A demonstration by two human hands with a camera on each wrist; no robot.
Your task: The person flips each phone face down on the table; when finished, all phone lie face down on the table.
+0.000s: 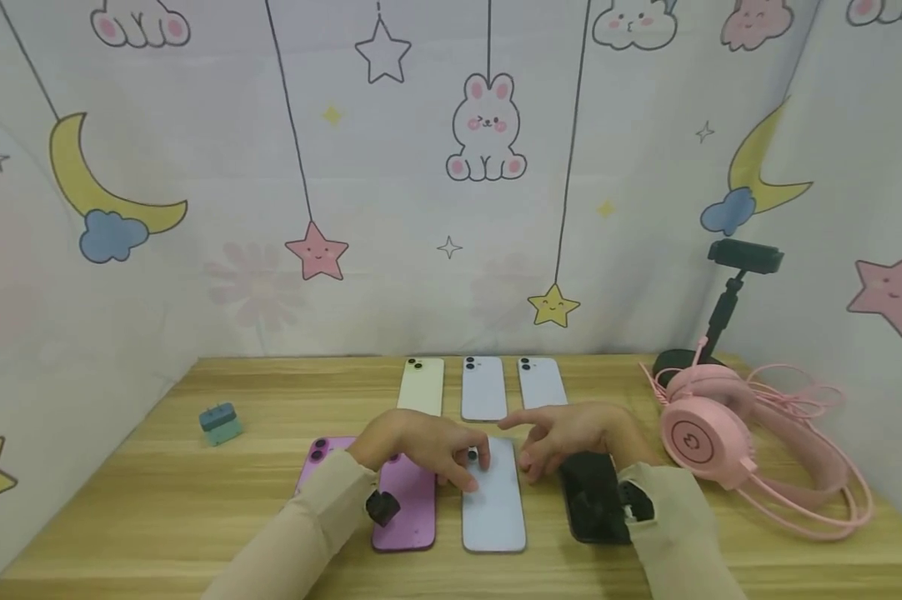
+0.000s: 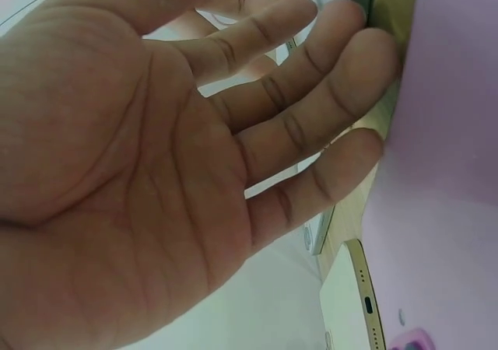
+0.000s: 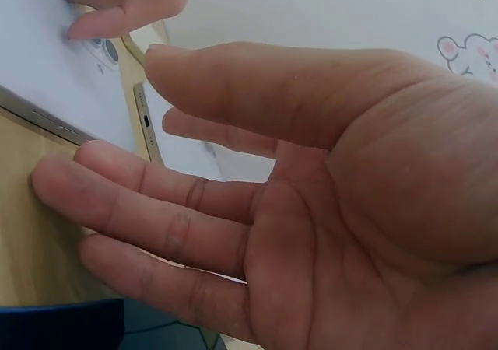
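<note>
A pale blue phone (image 1: 493, 512) lies back up on the table, its camera end away from me. Over its upper left part is my left hand (image 1: 424, 442), fingertips close to the camera corner. My right hand (image 1: 574, 429) is just past the phone's upper right edge, index finger extended and nothing in its palm. The left wrist view shows the left palm (image 2: 163, 163) bare, with its fingertips beside a purple phone (image 2: 451, 148). The right wrist view has the right fingers (image 3: 179, 237) loosely extended near the pale blue phone (image 3: 58, 78).
Another purple phone (image 1: 316, 454) sits partly behind the left arm. A black phone (image 1: 595, 504) lies by the right wrist. At the back are a pale yellow phone (image 1: 423, 387) and two whitish phones, one (image 1: 483, 392) central. Pink headphones (image 1: 709, 442), a black stand (image 1: 721, 312) and a small teal block (image 1: 221, 425) flank them.
</note>
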